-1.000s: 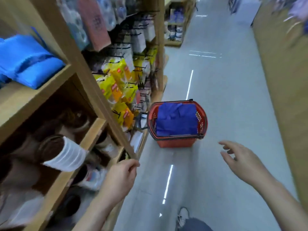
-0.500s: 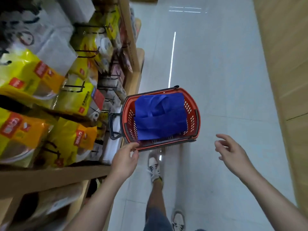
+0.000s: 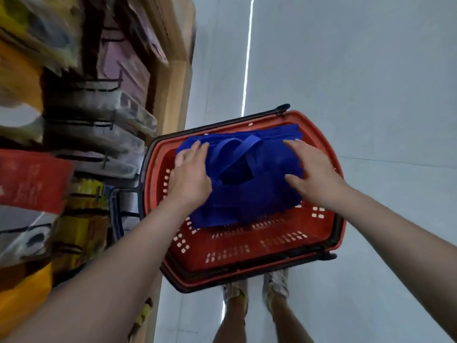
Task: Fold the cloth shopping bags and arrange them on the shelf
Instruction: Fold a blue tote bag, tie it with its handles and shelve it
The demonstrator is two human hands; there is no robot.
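Your left hand (image 3: 190, 177) and right hand (image 3: 316, 174) lie with fingers nearly straight on the blue cloth bags (image 3: 249, 194), one at each side of the stack, touching it but not closed round anything. The stack rests directly under your palms in the red basket (image 3: 247, 253), which stands on the floor (image 3: 371, 70) just beside the shelf (image 3: 173, 90). I judge these bags barely started: lifting out, folding and shelving all remain.
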